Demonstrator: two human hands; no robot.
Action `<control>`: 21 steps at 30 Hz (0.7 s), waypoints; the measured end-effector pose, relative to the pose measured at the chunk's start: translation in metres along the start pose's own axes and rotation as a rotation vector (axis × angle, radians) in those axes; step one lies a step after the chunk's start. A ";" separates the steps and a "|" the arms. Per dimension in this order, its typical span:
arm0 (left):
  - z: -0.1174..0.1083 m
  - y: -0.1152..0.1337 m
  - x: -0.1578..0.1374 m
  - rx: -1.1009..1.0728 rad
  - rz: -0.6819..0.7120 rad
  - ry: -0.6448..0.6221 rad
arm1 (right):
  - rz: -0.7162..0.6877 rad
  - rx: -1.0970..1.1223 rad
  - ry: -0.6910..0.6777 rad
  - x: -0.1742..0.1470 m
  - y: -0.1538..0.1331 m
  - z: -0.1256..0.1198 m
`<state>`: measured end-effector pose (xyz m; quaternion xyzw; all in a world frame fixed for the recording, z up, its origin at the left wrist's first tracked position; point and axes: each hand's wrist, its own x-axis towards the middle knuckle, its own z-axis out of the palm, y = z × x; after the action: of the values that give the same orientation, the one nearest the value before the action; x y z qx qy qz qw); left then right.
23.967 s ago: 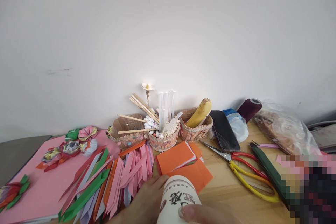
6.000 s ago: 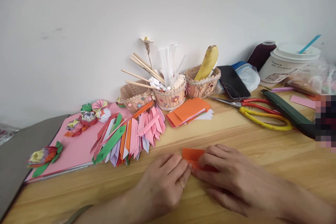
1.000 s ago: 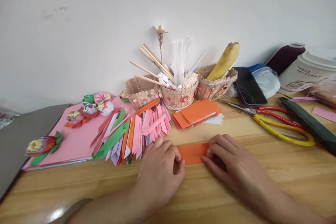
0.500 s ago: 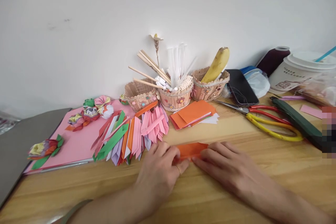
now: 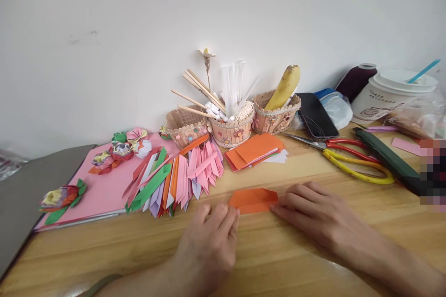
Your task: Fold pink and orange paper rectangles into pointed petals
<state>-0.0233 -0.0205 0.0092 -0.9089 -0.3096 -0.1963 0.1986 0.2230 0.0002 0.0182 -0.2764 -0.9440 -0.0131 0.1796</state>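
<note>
A folded orange paper [image 5: 253, 201] lies flat on the wooden table with its upper corners slanted. My left hand [image 5: 214, 234] is at its left end, fingers curled and closed at the paper's edge. At the right end, my right hand [image 5: 315, 213] presses its thumb and fingertips together on the paper's corner. Beyond the paper sits a stack of orange and other coloured sheets [image 5: 256, 151]. Left of that stack is a pile of folded paper strips [image 5: 160, 185] in pink, green, purple and orange.
Three decorated baskets [image 5: 232, 133] stand by the wall, holding sticks, straws and a banana [image 5: 284, 87]. Scissors [image 5: 358, 160], a phone [image 5: 318, 116], a dark green tool [image 5: 386, 162] and a lidded cup [image 5: 392, 97] are at right. Paper flowers [image 5: 61, 199] rest at left on pink paper [image 5: 101, 199].
Both hands have slid outward from the middle to the ends of the orange paper, so more of it shows. The view has shifted slightly.
</note>
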 end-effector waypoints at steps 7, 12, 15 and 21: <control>0.000 -0.001 0.001 -0.070 0.000 0.020 | -0.023 -0.058 -0.119 0.018 -0.018 0.008; -0.002 -0.001 0.002 -0.031 0.004 0.001 | 0.001 -0.003 -0.103 0.014 -0.013 0.004; -0.002 -0.002 0.003 -0.015 0.012 -0.002 | -0.001 0.031 -0.094 0.003 -0.003 -0.001; -0.002 -0.005 0.005 -0.040 -0.034 0.049 | -0.019 0.043 -0.089 -0.003 0.008 -0.008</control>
<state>-0.0237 -0.0152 0.0140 -0.9022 -0.3162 -0.2280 0.1846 0.2323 0.0047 0.0239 -0.2638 -0.9537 0.0177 0.1432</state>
